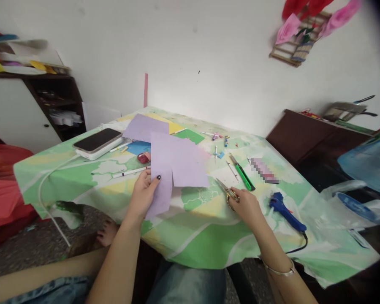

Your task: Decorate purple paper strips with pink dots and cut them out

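Up close, two bare hands work lilac paper with scissors at a green table.

Nearest, the left hand [145, 192] pinches the lower corner of the lilac sheet [174, 166], thumb on top, holding it tilted above the green tablecloth [202, 236]. The right hand [245, 204] is closed around the handles of the scissors [226, 191], whose blades point toward the sheet's right edge. Just right lies a blue glue gun [286, 213]; beyond, a green utility knife [243, 174], then a phone [97, 139] far left.

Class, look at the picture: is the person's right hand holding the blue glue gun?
No, the right hand holds scissors; the glue gun lies apart on the table.
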`<act>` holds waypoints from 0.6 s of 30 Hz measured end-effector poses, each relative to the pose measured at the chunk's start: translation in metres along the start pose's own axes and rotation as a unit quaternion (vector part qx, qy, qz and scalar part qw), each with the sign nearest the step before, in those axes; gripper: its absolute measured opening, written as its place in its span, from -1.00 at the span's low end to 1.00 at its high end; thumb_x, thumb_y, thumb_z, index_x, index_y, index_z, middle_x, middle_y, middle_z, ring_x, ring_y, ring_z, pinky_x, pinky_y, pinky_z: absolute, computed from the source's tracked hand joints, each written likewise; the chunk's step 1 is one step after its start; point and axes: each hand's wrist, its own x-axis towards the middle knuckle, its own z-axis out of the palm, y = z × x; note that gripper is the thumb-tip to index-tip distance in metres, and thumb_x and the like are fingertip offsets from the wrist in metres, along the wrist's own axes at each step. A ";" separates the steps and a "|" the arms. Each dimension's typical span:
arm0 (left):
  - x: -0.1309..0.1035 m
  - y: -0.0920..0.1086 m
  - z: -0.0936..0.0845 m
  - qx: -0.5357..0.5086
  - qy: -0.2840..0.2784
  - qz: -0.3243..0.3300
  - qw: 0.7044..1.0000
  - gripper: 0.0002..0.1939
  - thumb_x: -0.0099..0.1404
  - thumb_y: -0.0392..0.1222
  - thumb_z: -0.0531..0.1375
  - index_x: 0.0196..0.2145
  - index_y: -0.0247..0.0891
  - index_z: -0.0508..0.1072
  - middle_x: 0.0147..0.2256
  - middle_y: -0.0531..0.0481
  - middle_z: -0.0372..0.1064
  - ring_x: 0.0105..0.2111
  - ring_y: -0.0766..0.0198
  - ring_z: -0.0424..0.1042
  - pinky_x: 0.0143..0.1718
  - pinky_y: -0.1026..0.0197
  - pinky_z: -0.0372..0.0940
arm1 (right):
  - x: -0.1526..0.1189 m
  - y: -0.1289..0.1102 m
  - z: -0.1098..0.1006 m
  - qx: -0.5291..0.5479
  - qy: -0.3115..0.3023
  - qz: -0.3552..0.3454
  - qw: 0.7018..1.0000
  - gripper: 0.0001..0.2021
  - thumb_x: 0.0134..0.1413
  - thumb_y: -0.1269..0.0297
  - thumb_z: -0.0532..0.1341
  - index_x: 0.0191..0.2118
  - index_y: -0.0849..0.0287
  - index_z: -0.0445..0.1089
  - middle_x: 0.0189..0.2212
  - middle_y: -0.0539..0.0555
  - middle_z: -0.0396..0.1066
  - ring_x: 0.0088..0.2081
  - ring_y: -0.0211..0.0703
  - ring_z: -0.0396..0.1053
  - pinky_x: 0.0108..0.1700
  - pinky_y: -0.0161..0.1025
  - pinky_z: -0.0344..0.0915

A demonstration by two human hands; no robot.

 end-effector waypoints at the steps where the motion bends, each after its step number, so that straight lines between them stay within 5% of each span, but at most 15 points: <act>1: 0.001 -0.001 -0.001 0.013 0.001 -0.011 1.000 -0.76 0.08 -0.17 0.21 -0.29 -0.19 0.25 -0.58 0.13 0.39 -0.63 0.31 0.38 -0.60 0.33 0.24 | 0.003 0.002 0.001 -0.021 0.007 -0.012 1.000 -0.75 0.03 0.38 0.11 -0.19 0.23 0.48 -0.46 0.16 0.41 -0.43 -0.10 0.33 -0.38 -0.25 0.13; 6: 0.005 -0.004 -0.006 0.074 0.016 -0.054 0.996 -0.85 0.13 -0.29 0.14 -0.31 -0.20 0.26 -0.58 0.13 0.39 -0.65 0.31 0.36 -0.62 0.32 0.25 | 0.013 -0.013 0.008 -0.021 0.058 -0.065 0.996 -0.78 0.09 0.46 0.08 -0.25 0.27 0.48 -0.32 0.27 0.40 -0.16 0.05 0.29 -0.11 -0.11 0.19; 9: 0.007 -0.003 -0.006 0.099 0.022 -0.072 0.992 -0.86 0.15 -0.35 0.12 -0.29 -0.24 0.30 -0.56 0.09 0.41 -0.63 0.33 0.36 -0.63 0.35 0.22 | 0.018 -0.042 0.017 0.091 0.125 -0.238 0.959 -0.80 0.12 0.42 0.14 -0.15 0.27 0.43 -0.25 0.24 0.41 -0.13 -0.01 0.27 -0.09 -0.13 0.24; 12: 0.011 -0.003 -0.003 0.111 0.009 -0.082 0.990 -0.82 0.13 -0.36 0.12 -0.25 -0.27 0.32 -0.53 0.06 0.43 -0.59 0.32 0.40 -0.60 0.35 0.24 | 0.030 -0.073 0.025 0.125 0.095 -0.382 0.910 -0.75 0.12 0.35 0.19 -0.05 0.22 0.37 -0.12 0.20 0.39 -0.06 -0.01 0.25 -0.05 -0.09 0.23; 18: 0.025 -0.013 0.002 0.133 -0.041 -0.060 0.988 -0.70 0.09 -0.17 0.16 -0.20 -0.31 0.31 -0.45 -0.02 0.45 -0.48 0.25 0.45 -0.44 0.21 0.35 | 0.060 -0.092 0.039 0.048 0.086 -0.438 0.894 -0.83 0.23 0.39 0.08 -0.16 0.24 0.39 -0.25 0.18 0.41 -0.21 -0.08 0.23 -0.18 -0.16 0.15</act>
